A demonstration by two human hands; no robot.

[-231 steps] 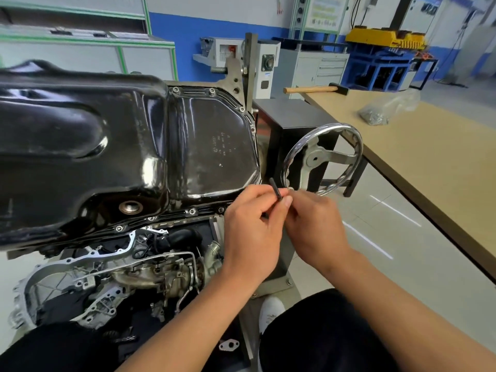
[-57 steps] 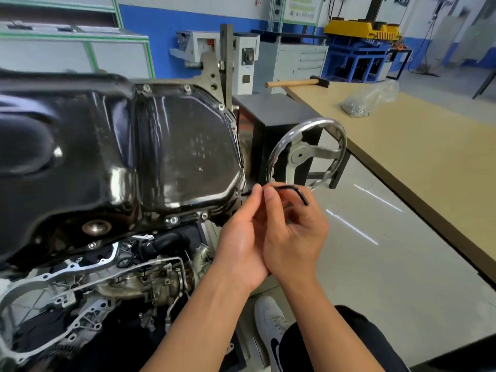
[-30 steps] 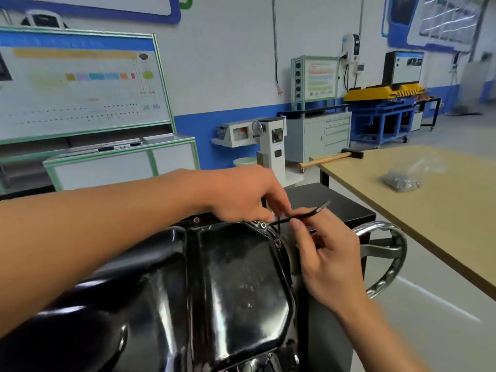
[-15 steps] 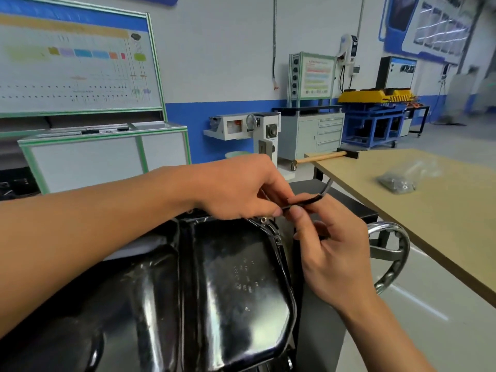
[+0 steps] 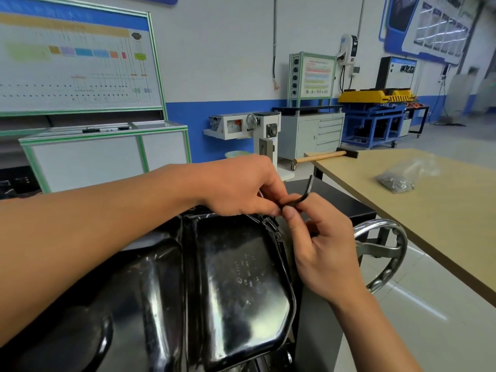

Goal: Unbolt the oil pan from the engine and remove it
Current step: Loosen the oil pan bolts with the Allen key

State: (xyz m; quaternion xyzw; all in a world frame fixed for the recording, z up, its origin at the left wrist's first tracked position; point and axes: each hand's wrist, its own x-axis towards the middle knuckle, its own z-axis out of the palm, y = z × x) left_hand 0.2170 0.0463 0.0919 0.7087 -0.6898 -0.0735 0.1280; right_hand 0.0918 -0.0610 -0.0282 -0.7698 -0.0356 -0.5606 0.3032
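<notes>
The unbolting is under way, as I read it: a rim bolt at the 1 o'clock corner of the pan [image 5: 236,277] is being worked with an L-shaped key [image 5: 304,195]. The pan sits on the engine at 6 o'clock in the view, glossy black and not lifted.

The left hand [image 5: 241,186] reaches in from 9 o'clock with its fingers curled down. Its tips pinch the key's lower arm just over the rim. The key's tip and the bolt it meets are hidden under those fingers, so I cannot tell whether it is seated. The right hand [image 5: 322,251] rises from 5 o'clock, thumb and forefinger closed on the key beside its bend and the other fingers loosely folded. The key's free arm points to 12 o'clock.

The next move probably calls for the left hand to press the tip square into the socket while the right swings the free arm round. A tilted key could slip and round the socket. Another bolt [image 5: 278,235] shows on the rim's 3 o'clock side, so more likely remain before the pan can come away.

A handwheel [image 5: 381,253] stands at 3 o'clock, and the surface [image 5: 442,224] is at 2 o'clock.
</notes>
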